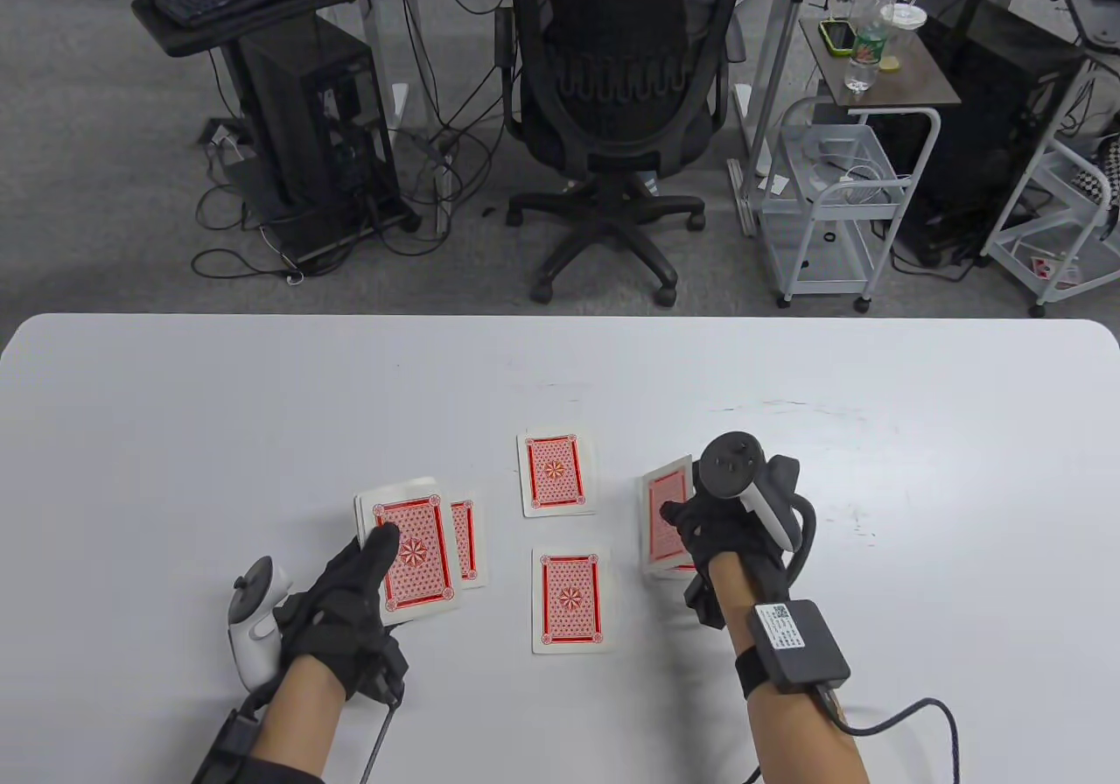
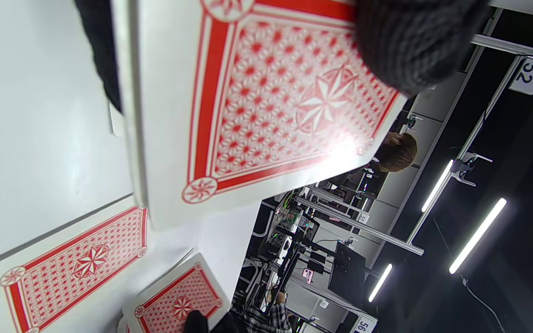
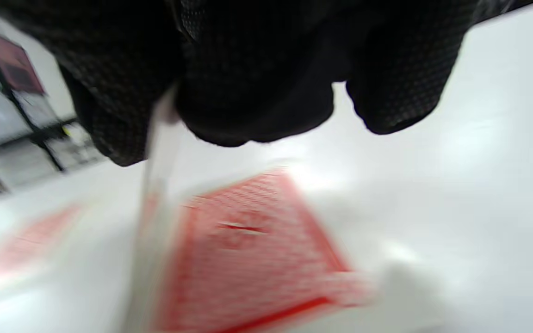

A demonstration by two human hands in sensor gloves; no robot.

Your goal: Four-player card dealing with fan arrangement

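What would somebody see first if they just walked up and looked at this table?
Probably the red-backed cards on the white table: one face down in the middle and one nearer the person. Then the gloved hands: the left hand holds the deck with its thumb on top, and the right hand has a card at its fingers, right of the middle.

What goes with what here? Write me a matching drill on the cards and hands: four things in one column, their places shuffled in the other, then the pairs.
Things:
1. deck
2. far card
3. near card
4. right hand

Places:
A. lies alone, face down, nearest the table's near edge
B. at the rightmost card, which is tilted up
C. gripped in the left hand, thumb on top
D. lies face down, farthest toward the chair

Pairs: 1-C, 2-D, 3-A, 4-B
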